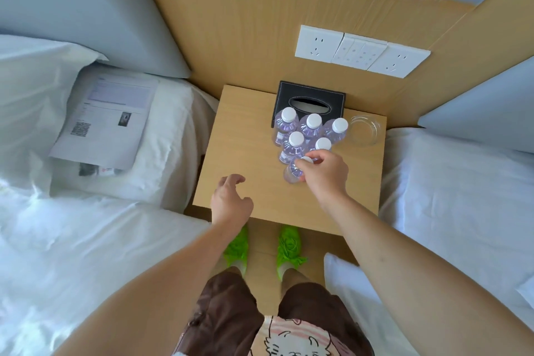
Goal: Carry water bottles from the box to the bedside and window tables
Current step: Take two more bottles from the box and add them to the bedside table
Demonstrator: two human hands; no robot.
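Observation:
Several clear water bottles (300, 133) with white caps stand upright in a tight cluster on the wooden bedside table (245, 153), just in front of a black tissue box. My right hand (326, 172) grips the top of the nearest bottle (293, 172), which stands at the front of the cluster. My left hand (231, 201) hovers over the table's front left part, fingers loosely curled and holding nothing. The box the bottles come from is not in view.
A black tissue box (310, 95) sits at the table's back, and a clear glass dish (365, 130) lies right of the bottles. Beds with white linen flank the table; papers (107, 118) lie on the left bed. Wall sockets (361, 50) are above the table.

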